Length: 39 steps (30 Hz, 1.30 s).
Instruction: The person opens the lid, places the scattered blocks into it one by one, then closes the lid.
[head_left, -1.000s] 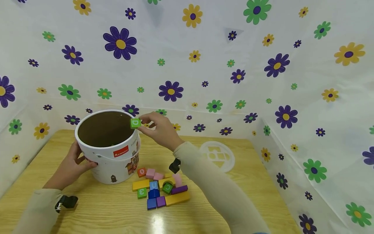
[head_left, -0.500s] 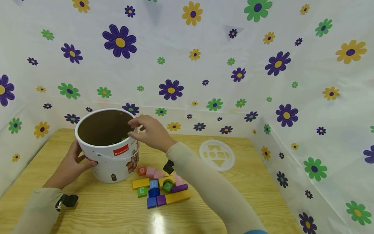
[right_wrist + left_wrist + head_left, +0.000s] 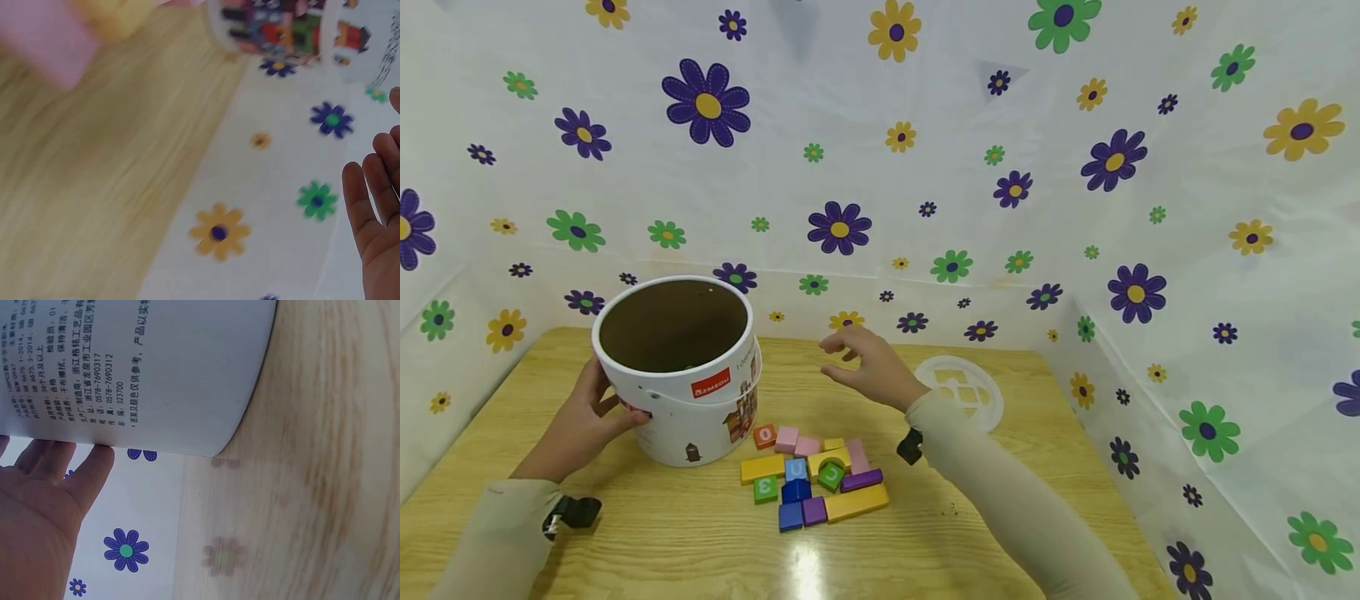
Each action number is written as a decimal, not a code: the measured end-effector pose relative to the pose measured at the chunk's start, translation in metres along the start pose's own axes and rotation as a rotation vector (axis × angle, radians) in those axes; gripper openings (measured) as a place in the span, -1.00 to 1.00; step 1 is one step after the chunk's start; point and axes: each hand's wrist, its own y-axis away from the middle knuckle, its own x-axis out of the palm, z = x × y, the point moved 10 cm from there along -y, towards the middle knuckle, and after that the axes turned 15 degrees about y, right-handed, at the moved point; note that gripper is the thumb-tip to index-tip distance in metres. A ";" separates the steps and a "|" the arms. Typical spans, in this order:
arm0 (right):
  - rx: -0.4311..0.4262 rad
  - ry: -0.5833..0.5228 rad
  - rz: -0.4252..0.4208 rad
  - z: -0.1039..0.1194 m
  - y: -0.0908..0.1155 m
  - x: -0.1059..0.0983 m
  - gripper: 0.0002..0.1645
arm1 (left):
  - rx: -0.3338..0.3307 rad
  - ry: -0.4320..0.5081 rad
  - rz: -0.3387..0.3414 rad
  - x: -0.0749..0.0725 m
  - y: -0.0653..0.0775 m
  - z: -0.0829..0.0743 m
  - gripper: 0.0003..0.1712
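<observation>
A white bucket (image 3: 673,417) with a red label and printed houses stands at the left of the table, its mouth upward. My left hand (image 3: 580,425) holds it by the left side, thumb toward the front and fingers round the curved wall. In the left wrist view, the fingertips meet the bucket's wall, which bears printed text. My right hand (image 3: 872,367) is in the air to the right of the bucket, fingers loosely bent and holding nothing. Below it lies a flat cluster of toy blocks (image 3: 812,479) in several colours, some marked with letters or numbers.
A round white lid (image 3: 996,400) with cut-out shapes lies at the back right, partly behind my right forearm. The wooden table (image 3: 700,542) ends at a white flowered cloth (image 3: 880,183) at the back and sides. The bucket's thin handle (image 3: 758,375) hangs down its side.
My right hand carried a green letter block to the bucket's rim, let it go inside, then drew back to the right without it. The left hand and bucket stayed in place.
</observation>
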 end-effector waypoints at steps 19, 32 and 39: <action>0.113 -0.049 0.242 -0.074 0.122 0.042 -0.62 | 0.005 -0.024 -0.007 0.002 0.002 0.000 0.26; 0.012 -0.096 0.336 -0.064 0.143 0.076 -0.78 | -0.003 -0.035 -0.007 0.001 0.004 0.001 0.25; 0.005 -0.180 0.375 -0.061 0.144 0.084 -0.76 | -0.011 -0.029 -0.013 0.000 0.003 0.000 0.26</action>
